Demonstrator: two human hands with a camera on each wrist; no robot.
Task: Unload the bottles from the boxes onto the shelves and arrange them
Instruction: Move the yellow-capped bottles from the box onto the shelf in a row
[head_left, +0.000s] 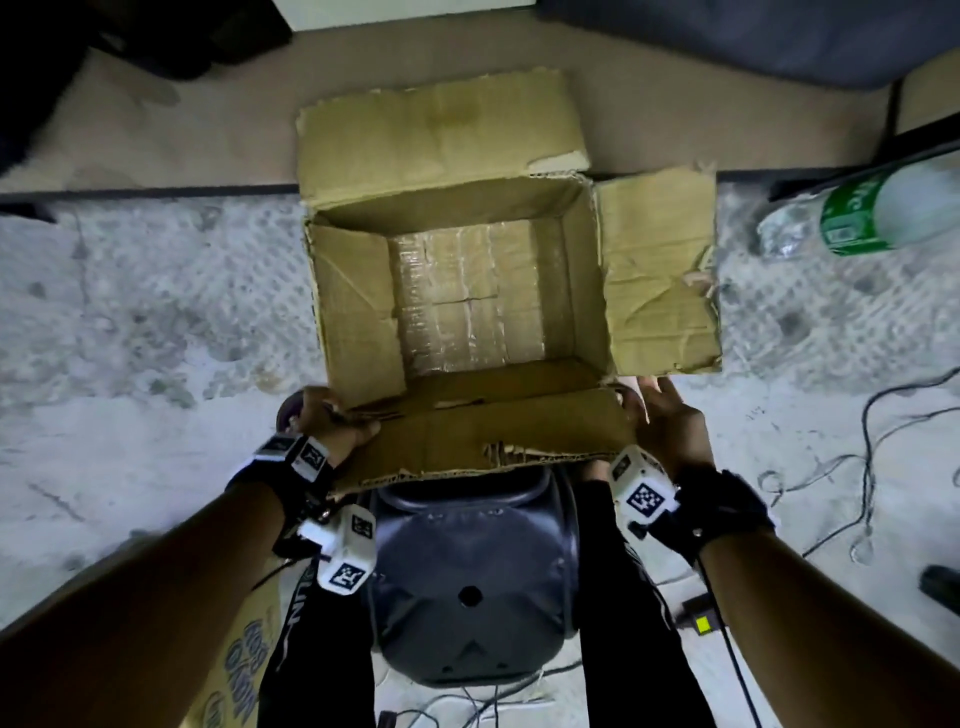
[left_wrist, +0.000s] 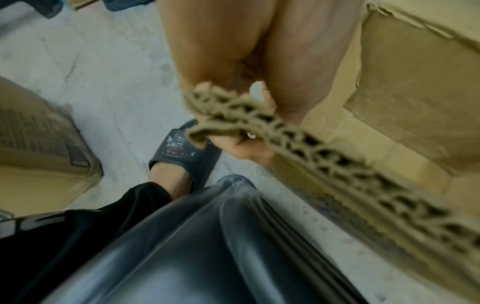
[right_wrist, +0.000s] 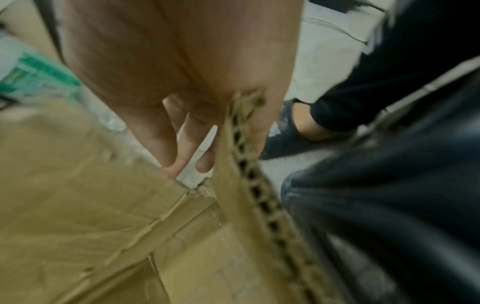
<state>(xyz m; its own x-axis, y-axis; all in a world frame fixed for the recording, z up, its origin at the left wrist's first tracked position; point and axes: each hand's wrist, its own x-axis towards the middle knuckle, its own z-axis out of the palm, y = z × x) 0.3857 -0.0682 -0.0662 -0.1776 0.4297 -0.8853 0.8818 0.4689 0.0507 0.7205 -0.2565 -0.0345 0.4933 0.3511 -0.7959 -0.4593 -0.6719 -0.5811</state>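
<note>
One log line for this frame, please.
box: open, empty, on floor | left hand: grips near flap | right hand: holds near flap | bottle: green label, right of box

We can read only "LIN", white, down the left trouser leg (head_left: 291, 609). The blue print on the carton (head_left: 244, 657) and the green label on the bottle (head_left: 852, 213) are too blurred.
</note>
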